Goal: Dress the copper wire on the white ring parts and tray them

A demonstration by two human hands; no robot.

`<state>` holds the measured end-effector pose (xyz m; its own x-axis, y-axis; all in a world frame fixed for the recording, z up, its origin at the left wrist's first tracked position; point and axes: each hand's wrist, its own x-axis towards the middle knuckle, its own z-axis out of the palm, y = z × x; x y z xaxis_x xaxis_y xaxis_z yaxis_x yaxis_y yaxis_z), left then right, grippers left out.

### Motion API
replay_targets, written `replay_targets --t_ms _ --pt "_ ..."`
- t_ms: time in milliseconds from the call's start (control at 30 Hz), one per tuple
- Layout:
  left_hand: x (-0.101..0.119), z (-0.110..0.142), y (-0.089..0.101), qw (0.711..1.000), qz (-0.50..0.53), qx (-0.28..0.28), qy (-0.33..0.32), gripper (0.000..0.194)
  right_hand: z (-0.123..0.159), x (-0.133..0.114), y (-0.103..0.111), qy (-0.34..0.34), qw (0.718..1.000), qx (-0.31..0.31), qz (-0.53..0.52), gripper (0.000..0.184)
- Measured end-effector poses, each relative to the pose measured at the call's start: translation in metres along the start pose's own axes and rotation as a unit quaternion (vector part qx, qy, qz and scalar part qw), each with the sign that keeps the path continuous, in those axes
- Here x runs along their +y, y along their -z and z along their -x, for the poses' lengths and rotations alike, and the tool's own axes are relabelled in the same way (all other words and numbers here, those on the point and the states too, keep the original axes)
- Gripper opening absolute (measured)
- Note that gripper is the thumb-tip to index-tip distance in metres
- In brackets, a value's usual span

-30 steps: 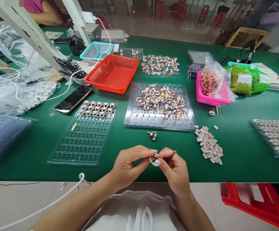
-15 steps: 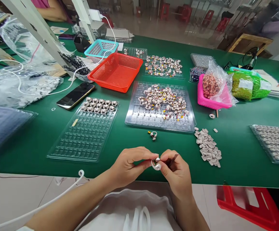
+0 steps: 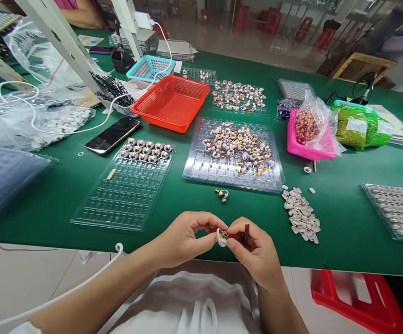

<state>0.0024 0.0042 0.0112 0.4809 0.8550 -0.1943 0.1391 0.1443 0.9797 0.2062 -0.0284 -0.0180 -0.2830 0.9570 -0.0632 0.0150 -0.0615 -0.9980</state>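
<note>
Above the front edge of the table, my left hand (image 3: 196, 236) pinches a small white C-shaped earbud part (image 3: 221, 238) between thumb and fingertips. My right hand (image 3: 255, 248) closes on the same part from the other side, its thumb and index finger touching it. A thin brown stick (image 3: 246, 231) is tucked in my right fingers, pointing up. Dark and gold bits show inside the part's curve. Just beyond my hands lies a similar part (image 3: 223, 195) with a yellow tab. Behind it, a clear tray (image 3: 201, 171) bears a heap of such parts.
At left, a clear tray (image 3: 111, 208) carries rows of shiny pieces; a phone (image 3: 112, 134) lies behind. A red basket (image 3: 173, 109) stands farther back. To the right are loose grey-white caps (image 3: 300, 214), a pink basket (image 3: 310, 150) and a filled tray (image 3: 396, 208).
The earbud part has been turned between my fingers, its inner side now more visible. The brown stick in my right hand stands more upright. The view has shifted slightly.
</note>
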Motion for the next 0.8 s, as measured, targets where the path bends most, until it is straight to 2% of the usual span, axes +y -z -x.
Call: replay_targets --t_ms 100,233,333,500,667,800 --pt "0.003 0.0 0.002 0.999 -0.043 -0.006 -0.002 0.015 -0.003 -0.004 0.004 0.011 0.999 -0.016 0.048 0.007" --pt "0.004 -0.001 0.003 0.998 -0.053 0.014 0.025 0.012 -0.008 -0.002 0.0 -0.007 0.999 -0.011 0.044 0.006" --pt "0.003 -0.004 0.0 0.998 0.004 0.043 0.048 0.012 -0.009 0.002 -0.008 -0.007 0.999 0.038 0.013 0.002" --pt "-0.001 -0.005 -0.006 0.983 0.162 0.068 0.054 0.014 -0.008 0.012 -0.023 0.025 0.991 0.123 -0.053 0.005" --pt "-0.008 -0.003 -0.011 0.976 0.193 0.104 0.008 0.015 -0.008 0.021 -0.031 0.048 0.979 0.142 -0.139 0.004" --pt "-0.013 -0.002 -0.013 0.973 0.191 0.128 -0.013 0.017 -0.01 0.022 -0.034 0.063 0.976 0.136 -0.158 0.006"
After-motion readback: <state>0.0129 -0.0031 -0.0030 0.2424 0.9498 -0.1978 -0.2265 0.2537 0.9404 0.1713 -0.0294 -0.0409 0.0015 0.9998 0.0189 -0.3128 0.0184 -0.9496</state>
